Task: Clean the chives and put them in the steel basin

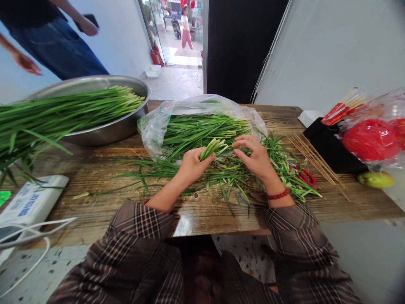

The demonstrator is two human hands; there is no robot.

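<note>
My left hand [193, 165] is closed around a small bunch of garlic chives [214, 147], pale cut ends pointing right. Just right of those ends, my right hand [253, 155] hovers with fingers apart and nothing visible in them. Behind both hands a clear plastic bag [202, 103] lies open, with a pile of garlic chives [202, 128] in it. Loose trimmings [232, 179] are scattered below and to the right of my hands. Red-handled scissors [306, 175] lie partly covered by trimmings at the right.
A steel basin [120, 131] at the left holds many chives. Nearby sits a white power strip [34, 200] with cables. On the right are wooden skewers [319, 164], a black box [332, 150], red plastic packaging [371, 139] and a yellow-green fruit [376, 179]. A person [53, 42] stands behind the basin.
</note>
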